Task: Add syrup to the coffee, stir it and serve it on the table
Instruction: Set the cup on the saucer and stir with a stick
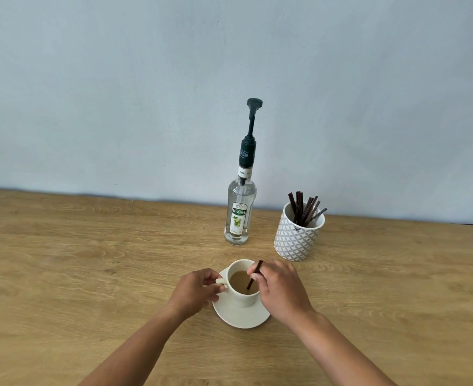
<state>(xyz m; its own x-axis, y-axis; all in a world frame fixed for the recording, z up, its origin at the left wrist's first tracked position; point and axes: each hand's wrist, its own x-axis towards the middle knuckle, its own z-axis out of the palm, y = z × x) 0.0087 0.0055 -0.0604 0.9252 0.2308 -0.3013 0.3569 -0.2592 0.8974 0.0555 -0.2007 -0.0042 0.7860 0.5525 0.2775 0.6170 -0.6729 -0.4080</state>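
A right hand [279, 288] pinches a stirrer [254, 275] dipped in the coffee [240, 282] while the left hand [199, 291] grips the cup [242, 298] handle beside it; stirring looks underway, syrup [239, 210] beyond both hands, serving still ahead.

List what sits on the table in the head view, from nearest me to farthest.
Nearest first: saucer → coffee cup → patterned holder of stirrers → syrup bottle.

A patterned pot [296, 240] holds dark sticks [299, 204].
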